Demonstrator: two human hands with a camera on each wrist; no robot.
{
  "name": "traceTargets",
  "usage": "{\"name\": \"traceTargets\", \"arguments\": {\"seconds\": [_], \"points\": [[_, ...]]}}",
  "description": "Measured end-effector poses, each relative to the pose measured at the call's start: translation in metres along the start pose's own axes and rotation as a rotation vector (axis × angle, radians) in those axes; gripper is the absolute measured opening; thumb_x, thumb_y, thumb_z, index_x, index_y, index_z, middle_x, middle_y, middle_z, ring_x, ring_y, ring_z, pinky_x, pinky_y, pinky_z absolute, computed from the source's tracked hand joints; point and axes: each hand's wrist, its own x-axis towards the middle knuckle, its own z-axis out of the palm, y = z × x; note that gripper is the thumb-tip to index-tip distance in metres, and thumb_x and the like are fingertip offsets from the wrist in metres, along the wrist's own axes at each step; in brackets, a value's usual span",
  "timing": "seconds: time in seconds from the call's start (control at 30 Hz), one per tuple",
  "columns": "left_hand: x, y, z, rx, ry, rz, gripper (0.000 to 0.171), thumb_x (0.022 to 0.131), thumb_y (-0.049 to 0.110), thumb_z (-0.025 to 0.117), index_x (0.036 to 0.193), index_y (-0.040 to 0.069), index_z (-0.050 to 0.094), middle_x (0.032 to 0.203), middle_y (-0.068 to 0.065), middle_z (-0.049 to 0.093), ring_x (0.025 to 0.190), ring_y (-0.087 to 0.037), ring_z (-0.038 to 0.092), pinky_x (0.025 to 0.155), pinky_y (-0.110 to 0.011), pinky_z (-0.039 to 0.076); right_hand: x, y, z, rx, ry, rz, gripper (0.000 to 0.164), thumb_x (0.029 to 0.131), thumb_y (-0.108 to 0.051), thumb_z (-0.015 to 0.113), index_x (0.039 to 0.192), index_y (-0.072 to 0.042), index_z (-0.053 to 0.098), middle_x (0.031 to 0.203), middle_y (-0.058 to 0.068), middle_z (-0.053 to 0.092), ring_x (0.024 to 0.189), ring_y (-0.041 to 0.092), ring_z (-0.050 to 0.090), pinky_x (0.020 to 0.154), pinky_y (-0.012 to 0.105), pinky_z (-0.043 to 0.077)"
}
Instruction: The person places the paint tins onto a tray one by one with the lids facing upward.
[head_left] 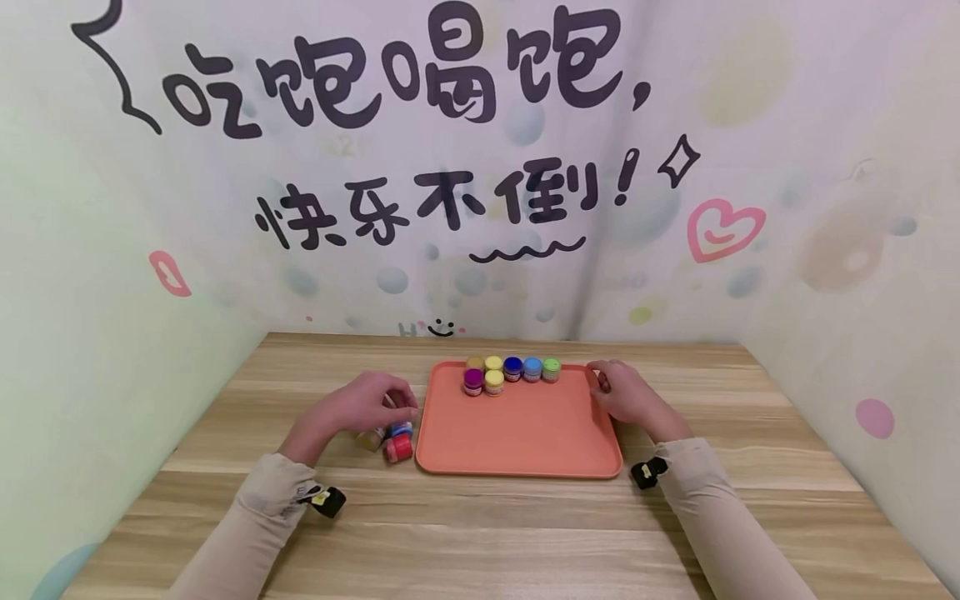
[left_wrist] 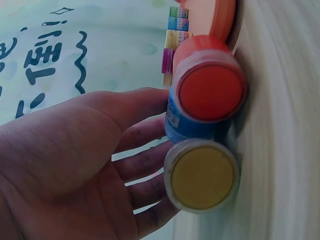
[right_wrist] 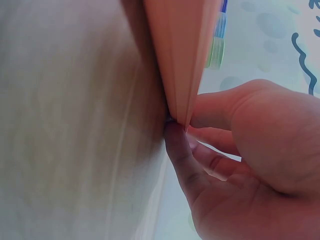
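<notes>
Beside the tray's left edge, my left hand point(head_left: 373, 402) reaches over a few small jars, its fingers loosely bent. A red jar point(left_wrist: 210, 92) lies nearest, its end facing the left wrist camera. Behind it is a blue jar point(left_wrist: 187, 122), with my thumb and index fingertips right at its edge. A gold-lidded jar point(left_wrist: 202, 175) sits below them in the left wrist view and covers some fingertips. My right hand point(head_left: 621, 392) grips the right rim of the orange tray point(head_left: 525, 442), thumb on one side and index finger on the other, as the right wrist view shows.
Along the tray's back stand several jars, among them a purple jar point(head_left: 473, 382), a dark blue jar point(head_left: 513, 369) and a green jar point(head_left: 551, 370). The wooden table point(head_left: 480, 533) meets a printed wall cloth point(head_left: 480, 283) behind the tray.
</notes>
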Motion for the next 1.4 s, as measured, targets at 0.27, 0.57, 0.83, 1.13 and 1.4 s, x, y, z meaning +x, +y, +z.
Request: {"name": "traceTargets", "arguments": {"seconds": [0.27, 0.57, 0.83, 1.13, 1.4], "points": [[0.0, 0.006, 0.002, 0.009, 0.016, -0.016, 0.016, 0.103, 0.025, 0.076, 0.105, 0.009, 0.079, 0.098, 0.0, 0.079, 0.093, -0.014, 0.073, 0.084, -0.034, 0.063, 0.0, 0.001, 0.0, 0.002, -0.003, 0.006, 0.041, 0.098, -0.001, 0.07, 0.136, 0.013, 0.062, 0.096, 0.017, 0.065, 0.084, 0.024, 0.059, 0.076, 0.041, 0.055], [0.004, 0.01, 0.009, 0.067, 0.034, -0.05, 0.021, 0.101, 0.033, 0.078, 0.095, 0.013, 0.078, 0.087, 0.003, 0.075, 0.079, -0.009, 0.066, 0.075, -0.03, 0.059, 0.0, 0.0, -0.001, 0.004, -0.007, 0.008, 0.041, 0.099, -0.001, 0.07, 0.136, 0.014, 0.062, 0.096, 0.017, 0.065, 0.084, 0.024, 0.059, 0.076, 0.04, 0.055], [0.004, 0.01, 0.007, 0.014, 0.039, -0.053, 0.017, 0.1, 0.029, 0.079, 0.098, 0.012, 0.078, 0.091, 0.002, 0.076, 0.085, -0.01, 0.069, 0.079, -0.032, 0.061, 0.0, 0.001, 0.0, 0.012, -0.008, 0.013, 0.041, 0.099, -0.001, 0.07, 0.137, 0.013, 0.062, 0.099, 0.018, 0.065, 0.085, 0.024, 0.059, 0.075, 0.04, 0.055], [0.0, 0.012, 0.001, -0.027, 0.028, -0.023, 0.017, 0.099, 0.025, 0.081, 0.106, 0.009, 0.079, 0.1, -0.003, 0.08, 0.096, -0.017, 0.077, 0.086, -0.036, 0.066, 0.0, 0.002, 0.0, 0.007, -0.004, 0.006, 0.042, 0.099, -0.001, 0.069, 0.138, 0.014, 0.061, 0.097, 0.017, 0.065, 0.085, 0.024, 0.059, 0.075, 0.04, 0.054], [-0.002, 0.014, -0.004, -0.028, 0.041, 0.008, 0.017, 0.098, 0.021, 0.081, 0.108, 0.007, 0.079, 0.102, -0.003, 0.08, 0.095, -0.016, 0.077, 0.087, -0.036, 0.066, 0.0, 0.001, 0.0, 0.003, -0.005, 0.004, 0.041, 0.1, -0.001, 0.069, 0.138, 0.013, 0.062, 0.097, 0.017, 0.065, 0.085, 0.024, 0.059, 0.075, 0.04, 0.054]]}}
